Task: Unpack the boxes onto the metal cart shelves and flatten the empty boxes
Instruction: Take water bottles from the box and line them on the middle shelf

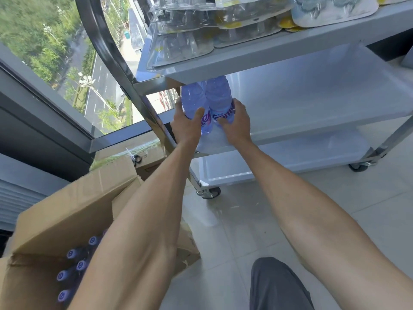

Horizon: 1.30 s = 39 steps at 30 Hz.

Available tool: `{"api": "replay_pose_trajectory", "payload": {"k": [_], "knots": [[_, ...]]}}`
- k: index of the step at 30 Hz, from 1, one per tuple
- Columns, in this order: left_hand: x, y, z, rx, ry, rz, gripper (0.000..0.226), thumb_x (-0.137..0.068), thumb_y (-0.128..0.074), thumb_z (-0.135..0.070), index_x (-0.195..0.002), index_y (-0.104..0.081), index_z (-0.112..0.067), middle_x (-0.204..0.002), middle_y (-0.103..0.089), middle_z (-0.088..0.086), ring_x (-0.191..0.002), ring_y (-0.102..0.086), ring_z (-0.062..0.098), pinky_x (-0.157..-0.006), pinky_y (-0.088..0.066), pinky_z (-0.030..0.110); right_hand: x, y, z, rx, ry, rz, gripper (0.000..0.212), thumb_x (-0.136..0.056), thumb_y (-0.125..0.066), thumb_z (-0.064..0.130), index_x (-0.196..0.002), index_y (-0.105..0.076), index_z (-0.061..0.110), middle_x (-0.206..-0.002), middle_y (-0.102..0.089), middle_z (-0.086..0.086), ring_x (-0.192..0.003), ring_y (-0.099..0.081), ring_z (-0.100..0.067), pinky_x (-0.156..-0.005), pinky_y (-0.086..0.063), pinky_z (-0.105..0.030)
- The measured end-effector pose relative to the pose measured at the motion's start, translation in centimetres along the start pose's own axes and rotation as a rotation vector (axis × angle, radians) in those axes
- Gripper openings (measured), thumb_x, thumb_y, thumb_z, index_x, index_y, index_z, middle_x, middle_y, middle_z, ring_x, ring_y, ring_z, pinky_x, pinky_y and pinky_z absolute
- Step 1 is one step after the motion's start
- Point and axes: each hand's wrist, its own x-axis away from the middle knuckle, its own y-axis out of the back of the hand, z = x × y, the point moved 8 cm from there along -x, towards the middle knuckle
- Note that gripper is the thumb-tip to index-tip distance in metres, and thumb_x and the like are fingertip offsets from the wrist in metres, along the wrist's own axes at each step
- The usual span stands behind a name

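L hand (186, 125) grips 1 bottle (194, 101), R hand (237, 123) grips another bottle (220, 97), at the middle shelf (312, 97). Best to slide both back, standing up, w/o tipping.

pale purple bottles (206, 101) with violet lettering, grey cart shelf (312, 97), tan cardboard box (67, 209), purple caps (81, 265).

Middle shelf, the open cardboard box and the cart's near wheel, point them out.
middle shelf (312, 101), head view, bare surface.
open cardboard box (73, 202), head view, raised flap.
near wheel (211, 193), head view, on the caster.
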Motion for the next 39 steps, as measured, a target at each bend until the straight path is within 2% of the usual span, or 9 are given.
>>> {"api": "replay_pose_trajectory", "payload": {"k": [4, 10, 13, 16, 20, 26, 32, 37, 39], "knots": [[0.0, 0.4, 0.0, -0.033, -0.021, -0.060, 0.061, -0.083, -0.075, -0.040, -0.136, -0.048, -0.026, -0.099, -0.072, 0.006, -0.087, -0.067, 0.018, -0.074, -0.051, 0.024, 0.4, 0.1, -0.2, 0.014, 0.001, -0.032, 0.059, -0.085, -0.077, 0.022, -0.135, -0.050, 0.007, -0.132, -0.057, -0.009, -0.119, -0.055, -0.025, -0.101, -0.047, -0.033], [-0.1, 0.0, 0.5, -0.094, -0.003, -0.113, 0.064, -0.074, -0.078, -0.054, -0.125, -0.051, -0.026, -0.097, -0.072, 0.004, -0.090, -0.068, 0.021, -0.083, -0.057, 0.039, 0.5, 0.5, 0.1, 0.031, -0.059, -0.133, 0.057, -0.074, -0.084, 0.024, -0.120, -0.055, 0.009, -0.116, -0.061, -0.007, -0.105, -0.059, -0.025, -0.085, -0.047, -0.029], [0.0, -0.6, 1.2, -0.100, -0.071, -0.026, 0.067, -0.075, -0.079, -0.043, -0.132, -0.051, -0.020, -0.107, -0.071, 0.000, -0.096, -0.067, 0.017, -0.086, -0.055, 0.033, 1.0, 0.3, 0.5, 0.056, -0.049, -0.159, 0.055, -0.076, -0.081, 0.025, -0.122, -0.055, 0.010, -0.117, -0.061, -0.007, -0.107, -0.058, -0.025, -0.085, -0.047, -0.029], [0.0, -0.7, 1.8, -0.159, -0.161, 0.011, 0.066, -0.079, -0.079, -0.029, -0.135, -0.050, -0.011, -0.112, -0.069, 0.004, -0.101, -0.066, 0.020, -0.085, -0.054, 0.029, 1.5, -0.2, 0.6, 0.096, -0.017, -0.143, 0.058, -0.082, -0.072, 0.014, -0.134, -0.049, 0.009, -0.126, -0.061, -0.008, -0.115, -0.058, -0.027, -0.096, -0.049, -0.039], [0.3, -0.8, 1.7, -0.157, -0.186, 0.009, 0.066, -0.082, -0.078, -0.021, -0.139, -0.046, -0.012, -0.117, -0.068, 0.002, -0.104, -0.064, 0.014, -0.085, -0.049, 0.019, 1.6, -0.1, 0.3, 0.080, -0.092, -0.155, 0.060, -0.079, -0.075, 0.010, -0.133, -0.048, 0.013, -0.120, -0.067, -0.006, -0.107, -0.063, -0.029, -0.092, -0.051, -0.039], [0.3, -1.1, 1.6, -0.160, -0.069, 0.052, 0.067, -0.088, -0.072, -0.013, -0.144, -0.037, -0.011, -0.123, -0.064, 0.008, -0.114, -0.061, 0.025, -0.092, -0.052, 0.035, 1.7, 0.1, 0.5, 0.084, -0.103, -0.085, 0.048, -0.081, -0.074, 0.016, -0.123, -0.051, 0.012, -0.113, -0.068, -0.006, -0.101, -0.064, -0.028, -0.085, -0.052, -0.035], [0.1, -0.8, 1.7, -0.148, -0.033, 0.032, 0.064, -0.088, -0.068, -0.007, -0.144, -0.037, -0.010, -0.120, -0.064, 0.011, -0.109, -0.062, 0.027, -0.079, -0.045, 0.027, 2.1, 0.1, 0.1, 0.056, -0.115, -0.035, 0.048, -0.084, -0.074, 0.018, -0.127, -0.053, 0.013, -0.119, -0.068, -0.006, -0.108, -0.063, -0.029, -0.093, -0.051, -0.039], [0.1, -0.7, 1.9, -0.151, -0.006, 0.101, 0.078, -0.091, -0.067, -0.012, -0.155, -0.022, -0.014, -0.129, -0.062, 0.012, -0.117, -0.059, 0.030, -0.096, -0.049, 0.038, 2.5, -0.4, 0.4, 0.102, -0.099, -0.034, 0.050, -0.089, -0.068, 0.015, -0.135, -0.048, 0.012, -0.127, -0.064, -0.007, -0.114, -0.060, -0.030, -0.096, -0.048, -0.039], [0.6, -0.8, 2.0, -0.181, 0.016, 0.130, 0.082, -0.091, -0.068, -0.015, -0.155, -0.017, -0.012, -0.131, -0.060, 0.012, -0.120, -0.057, 0.028, -0.095, -0.048, 0.037, 3.0, -0.1, 0.7, 0.130, -0.089, -0.084, 0.046, -0.090, -0.061, 0.007, -0.134, -0.048, 0.009, -0.129, -0.060, -0.009, -0.119, -0.056, -0.030, -0.098, -0.044, -0.036]]}}
